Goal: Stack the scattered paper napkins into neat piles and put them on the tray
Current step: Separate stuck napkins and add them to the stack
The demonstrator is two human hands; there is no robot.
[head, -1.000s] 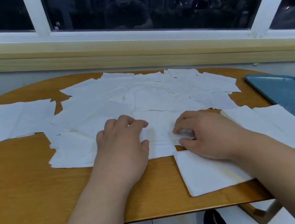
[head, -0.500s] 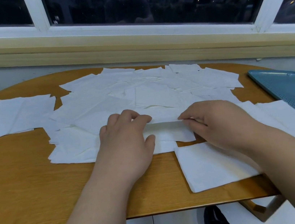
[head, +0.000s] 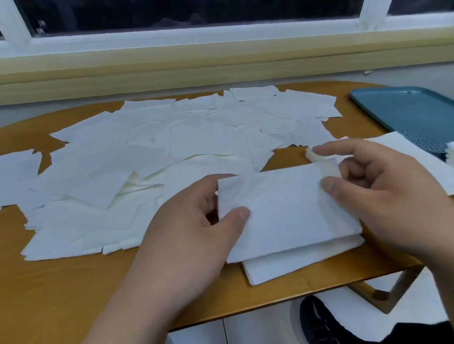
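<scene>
**Over the near edge of the table (head: 62,297): a napkin (head: 281,211) held at both ends**

Both the left hand (head: 187,230) and the right hand (head: 384,196) pinch a short end of the folded napkin, thumb on top, fingers (head: 193,188) behind. Thin paper, likely light, limp and easily torn, so a gentle edge grip suits it. More napkins (head: 159,152) lie scattered beyond, with the tray (head: 422,115) at far right.

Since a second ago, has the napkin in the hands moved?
Yes: the held napkin came off the spread toward the near table edge, over the lone napkin.

White napkins (head: 176,149), orange-brown wood-grain table (head: 62,297), teal tray (head: 428,117) with dotted grid.
</scene>
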